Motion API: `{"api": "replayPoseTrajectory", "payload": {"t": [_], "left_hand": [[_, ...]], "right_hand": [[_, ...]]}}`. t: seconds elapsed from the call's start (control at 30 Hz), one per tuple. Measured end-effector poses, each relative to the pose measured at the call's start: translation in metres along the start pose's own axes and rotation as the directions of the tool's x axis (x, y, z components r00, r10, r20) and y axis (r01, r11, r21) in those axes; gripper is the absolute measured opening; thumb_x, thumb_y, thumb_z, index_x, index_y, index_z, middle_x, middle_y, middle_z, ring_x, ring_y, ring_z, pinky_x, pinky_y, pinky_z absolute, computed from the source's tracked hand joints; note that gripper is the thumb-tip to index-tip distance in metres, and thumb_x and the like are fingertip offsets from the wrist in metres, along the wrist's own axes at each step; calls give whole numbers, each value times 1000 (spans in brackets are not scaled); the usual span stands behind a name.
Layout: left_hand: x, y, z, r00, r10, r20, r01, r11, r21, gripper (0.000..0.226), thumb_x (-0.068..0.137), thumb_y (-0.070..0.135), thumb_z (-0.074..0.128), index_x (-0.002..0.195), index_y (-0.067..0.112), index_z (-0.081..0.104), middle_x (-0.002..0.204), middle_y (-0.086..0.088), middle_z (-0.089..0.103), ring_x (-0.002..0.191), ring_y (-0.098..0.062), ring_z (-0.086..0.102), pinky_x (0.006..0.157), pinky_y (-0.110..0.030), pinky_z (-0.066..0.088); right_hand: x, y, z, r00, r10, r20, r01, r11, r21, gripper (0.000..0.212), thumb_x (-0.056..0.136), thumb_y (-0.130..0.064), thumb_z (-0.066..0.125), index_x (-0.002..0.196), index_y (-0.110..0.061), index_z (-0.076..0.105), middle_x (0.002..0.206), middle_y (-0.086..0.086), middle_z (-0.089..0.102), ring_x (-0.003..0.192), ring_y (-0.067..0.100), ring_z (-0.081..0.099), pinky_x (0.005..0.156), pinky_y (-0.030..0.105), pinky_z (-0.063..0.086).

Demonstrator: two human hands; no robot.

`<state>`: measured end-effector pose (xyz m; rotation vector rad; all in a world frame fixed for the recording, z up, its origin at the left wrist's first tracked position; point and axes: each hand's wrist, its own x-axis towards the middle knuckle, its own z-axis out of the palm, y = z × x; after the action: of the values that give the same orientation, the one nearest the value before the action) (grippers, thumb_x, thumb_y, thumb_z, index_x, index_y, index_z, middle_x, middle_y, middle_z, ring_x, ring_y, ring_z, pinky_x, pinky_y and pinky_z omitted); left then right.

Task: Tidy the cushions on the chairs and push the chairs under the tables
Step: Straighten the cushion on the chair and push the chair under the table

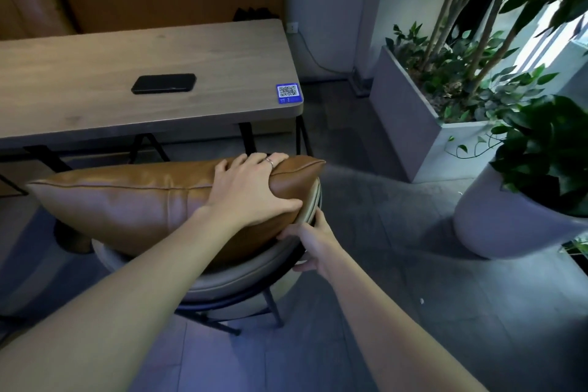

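A brown leather cushion [127, 204] lies across a chair [235, 280] with a pale padded seat and dark metal frame, in front of a wooden table [95, 86]. My left hand [251, 188], wearing a ring, grips the cushion's right end with fingers over the top and thumb below. My right hand [313, 242] holds the chair's curved back rim at the right side. The chair stands out from the table, not tucked beneath it.
A black phone [164, 83] and a blue QR sticker [288, 94] lie on the table. A rectangular grey planter [410, 124] and a round white plant pot [496, 223] stand to the right. An orange-brown bench backs the table. Grey floor lies between chair and pots.
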<state>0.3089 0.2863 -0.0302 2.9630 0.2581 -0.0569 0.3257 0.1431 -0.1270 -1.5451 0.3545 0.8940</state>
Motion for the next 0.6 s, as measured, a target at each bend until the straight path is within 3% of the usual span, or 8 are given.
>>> {"api": "replayPoseTrajectory", "payload": {"t": [0.3,0.6], "left_hand": [[-4,3,7,998,-14,-54,16,1000,23,88,74,83,58,151,43,39,147,3,55,134,-26,51,108,-47,33],[-8,5,4,998,-33,-59,34,999,9,80,79,81,57,148,44,43,140,1,61,128,-29,55,107,-50,37]], "right_hand": [[6,4,8,998,-22,-59,18,998,-66,104,51,-25,78,145,-49,39,137,6,52,113,46,55,60,58,63],[1,3,9,997,-15,-82,12,999,-44,111,54,-22,76,151,-50,32,134,4,51,116,44,55,66,59,63]]}}
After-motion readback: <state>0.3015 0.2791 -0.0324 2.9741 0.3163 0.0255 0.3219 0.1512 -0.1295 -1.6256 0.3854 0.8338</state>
